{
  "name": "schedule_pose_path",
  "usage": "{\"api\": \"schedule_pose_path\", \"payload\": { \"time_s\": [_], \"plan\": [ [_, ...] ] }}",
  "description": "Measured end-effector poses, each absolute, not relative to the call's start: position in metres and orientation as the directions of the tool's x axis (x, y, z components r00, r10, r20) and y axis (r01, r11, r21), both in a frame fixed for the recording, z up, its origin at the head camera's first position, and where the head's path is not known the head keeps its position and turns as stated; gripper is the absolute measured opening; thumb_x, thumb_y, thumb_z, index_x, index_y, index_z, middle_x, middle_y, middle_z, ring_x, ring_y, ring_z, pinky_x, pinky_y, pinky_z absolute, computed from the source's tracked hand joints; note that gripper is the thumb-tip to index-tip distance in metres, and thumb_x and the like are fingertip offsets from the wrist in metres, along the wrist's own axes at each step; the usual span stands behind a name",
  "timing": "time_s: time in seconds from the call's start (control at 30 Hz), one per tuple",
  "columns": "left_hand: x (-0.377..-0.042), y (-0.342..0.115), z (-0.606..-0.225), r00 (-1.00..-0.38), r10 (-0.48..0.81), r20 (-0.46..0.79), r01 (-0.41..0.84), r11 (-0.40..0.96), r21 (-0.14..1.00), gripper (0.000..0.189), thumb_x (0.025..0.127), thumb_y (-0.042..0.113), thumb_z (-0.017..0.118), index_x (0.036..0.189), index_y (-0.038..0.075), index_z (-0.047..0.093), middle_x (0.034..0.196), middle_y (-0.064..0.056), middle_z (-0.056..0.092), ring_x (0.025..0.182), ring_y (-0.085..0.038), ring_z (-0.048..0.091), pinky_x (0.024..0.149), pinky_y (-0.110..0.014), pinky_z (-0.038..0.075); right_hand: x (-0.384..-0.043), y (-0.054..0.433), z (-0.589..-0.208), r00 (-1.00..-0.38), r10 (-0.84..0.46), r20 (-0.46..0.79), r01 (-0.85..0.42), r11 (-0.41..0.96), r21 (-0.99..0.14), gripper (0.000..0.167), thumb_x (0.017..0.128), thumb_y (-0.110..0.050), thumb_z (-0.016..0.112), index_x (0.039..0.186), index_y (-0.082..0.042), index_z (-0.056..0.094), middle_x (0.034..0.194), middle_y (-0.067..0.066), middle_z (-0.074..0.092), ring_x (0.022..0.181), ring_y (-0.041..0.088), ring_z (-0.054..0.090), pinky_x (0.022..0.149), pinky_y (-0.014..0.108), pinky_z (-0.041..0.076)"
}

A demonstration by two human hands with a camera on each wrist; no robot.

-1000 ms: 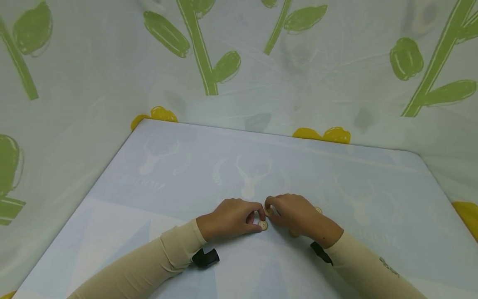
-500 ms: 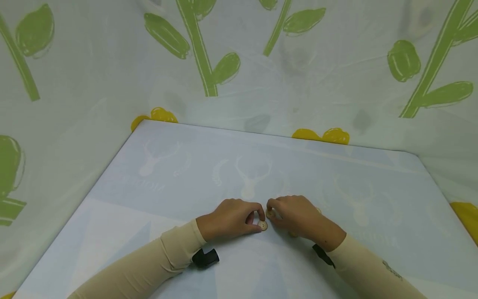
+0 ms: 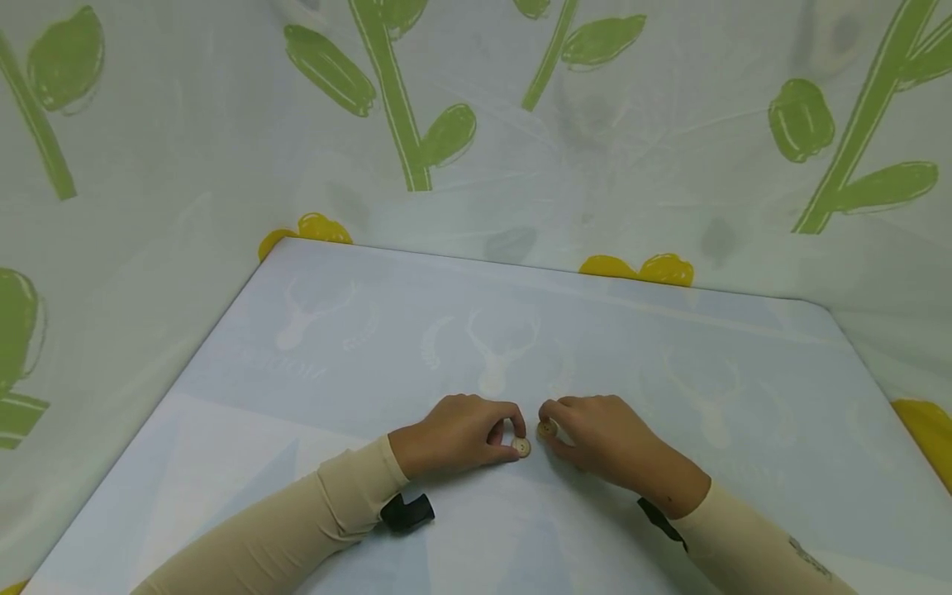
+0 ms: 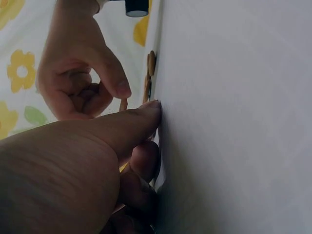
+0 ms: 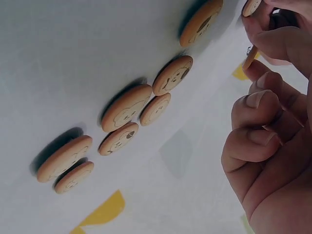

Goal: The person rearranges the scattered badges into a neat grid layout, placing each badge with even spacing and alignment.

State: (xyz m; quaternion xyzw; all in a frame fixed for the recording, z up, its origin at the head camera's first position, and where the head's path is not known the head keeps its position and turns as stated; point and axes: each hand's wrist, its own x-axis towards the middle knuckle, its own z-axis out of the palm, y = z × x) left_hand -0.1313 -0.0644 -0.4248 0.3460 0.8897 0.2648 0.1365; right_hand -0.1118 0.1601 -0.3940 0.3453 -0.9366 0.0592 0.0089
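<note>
In the head view, my left hand (image 3: pixel 461 438) pinches a small round wooden disc (image 3: pixel 521 447) between thumb and index finger, close over the tabletop. My right hand (image 3: pixel 617 442), just to its right, holds a second wooden disc (image 3: pixel 547 429) in a pinch, with a narrow gap between the two discs. The right wrist view shows that held disc (image 5: pixel 250 57) edge-on. Several more discs, such as a wooden disc with an animal face (image 5: pixel 173 75), lie on the table near my right hand. The head view has them hidden behind that hand.
A pale blue and white cloth (image 3: pixel 416 281) with faint deer prints covers the table. Behind it hangs a light curtain (image 3: pixel 223 124) with green leaves and yellow flowers. A black wrist device (image 3: pixel 407 513) sits under the left cuff.
My right hand has shifted right and slightly toward me with its disc, widening the gap between the hands. It now covers the discs that showed beside it. The left hand stays nearly still.
</note>
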Motion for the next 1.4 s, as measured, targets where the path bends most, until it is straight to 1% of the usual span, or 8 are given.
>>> {"api": "schedule_pose_path", "payload": {
  "time_s": [0.3, 0.57, 0.63, 0.87, 0.97, 1.1, 1.2, 1.4],
  "plan": [
    [-0.131, -0.064, -0.424, -0.725, 0.686, -0.064, 0.541, 0.624, 0.565, 0.017, 0.09, 0.036, 0.074, 0.102, 0.026, 0.067, 0.064, 0.018, 0.053, 0.058, 0.003, 0.047, 0.056, -0.02, 0.037, -0.102, 0.171, -0.392, -0.771, -0.628, 0.101, -0.636, 0.763, -0.111, 0.017, 0.082, -0.016, 0.08, 0.094, -0.018, 0.067, 0.078, -0.009, 0.067, 0.054, -0.001, 0.039, 0.051, 0.018, 0.037],
    [-0.131, -0.063, -0.424, -0.728, 0.683, -0.063, 0.542, 0.629, 0.558, 0.016, 0.09, 0.038, 0.073, 0.101, 0.028, 0.067, 0.063, 0.019, 0.052, 0.059, 0.003, 0.048, 0.057, -0.021, 0.038, -0.096, 0.182, -0.393, -0.777, -0.612, 0.147, -0.628, 0.768, -0.123, 0.02, 0.08, -0.016, 0.082, 0.093, -0.019, 0.067, 0.082, -0.011, 0.067, 0.059, -0.003, 0.052, 0.053, 0.019, 0.043],
    [-0.131, -0.063, -0.423, -0.728, 0.683, -0.062, 0.544, 0.63, 0.554, 0.016, 0.09, 0.038, 0.073, 0.101, 0.028, 0.067, 0.063, 0.019, 0.052, 0.058, 0.003, 0.048, 0.057, -0.021, 0.037, -0.095, 0.184, -0.393, -0.782, -0.605, 0.147, -0.622, 0.773, -0.125, 0.02, 0.08, -0.017, 0.081, 0.092, -0.019, 0.066, 0.082, -0.012, 0.067, 0.059, -0.003, 0.051, 0.053, 0.019, 0.043],
    [-0.132, -0.063, -0.425, -0.727, 0.684, -0.058, 0.551, 0.632, 0.545, 0.018, 0.089, 0.036, 0.075, 0.102, 0.027, 0.067, 0.063, 0.019, 0.052, 0.058, 0.003, 0.047, 0.056, -0.02, 0.037, -0.091, 0.191, -0.395, -0.808, -0.572, 0.141, -0.588, 0.793, -0.155, 0.02, 0.082, -0.02, 0.08, 0.091, -0.021, 0.062, 0.079, -0.014, 0.063, 0.057, -0.005, 0.04, 0.051, 0.017, 0.036],
    [-0.131, -0.063, -0.425, -0.728, 0.682, -0.064, 0.547, 0.635, 0.546, 0.018, 0.089, 0.037, 0.075, 0.102, 0.027, 0.067, 0.063, 0.019, 0.053, 0.058, 0.003, 0.047, 0.057, -0.02, 0.037, -0.09, 0.193, -0.396, -0.827, -0.549, 0.123, -0.562, 0.812, -0.157, 0.02, 0.082, -0.022, 0.081, 0.092, -0.021, 0.064, 0.079, -0.012, 0.063, 0.057, -0.004, 0.04, 0.052, 0.018, 0.037],
    [-0.131, -0.063, -0.424, -0.729, 0.681, -0.067, 0.543, 0.635, 0.549, 0.018, 0.089, 0.037, 0.075, 0.102, 0.027, 0.067, 0.064, 0.019, 0.053, 0.059, 0.003, 0.047, 0.057, -0.021, 0.037, -0.087, 0.197, -0.396, -0.851, -0.517, 0.097, -0.526, 0.838, -0.145, 0.021, 0.081, -0.023, 0.081, 0.097, -0.02, 0.067, 0.087, -0.008, 0.069, 0.062, -0.002, 0.048, 0.056, 0.021, 0.043],
    [-0.131, -0.063, -0.425, -0.73, 0.681, -0.066, 0.542, 0.635, 0.55, 0.018, 0.089, 0.036, 0.075, 0.102, 0.027, 0.067, 0.064, 0.019, 0.053, 0.059, 0.003, 0.047, 0.058, -0.021, 0.038, -0.086, 0.199, -0.397, -0.853, -0.51, 0.107, -0.521, 0.843, -0.135, 0.022, 0.081, -0.021, 0.081, 0.098, -0.019, 0.068, 0.094, -0.005, 0.072, 0.064, -0.001, 0.049, 0.056, 0.021, 0.044],
    [-0.132, -0.062, -0.425, -0.733, 0.676, -0.074, 0.537, 0.642, 0.547, 0.019, 0.089, 0.037, 0.075, 0.103, 0.027, 0.067, 0.064, 0.019, 0.053, 0.058, 0.002, 0.047, 0.057, -0.021, 0.037, -0.083, 0.204, -0.399, -0.853, -0.508, 0.119, -0.521, 0.843, -0.136, 0.02, 0.08, -0.02, 0.081, 0.095, -0.018, 0.067, 0.079, -0.009, 0.062, 0.06, -0.002, 0.042, 0.053, 0.019, 0.037]
  ]
}}
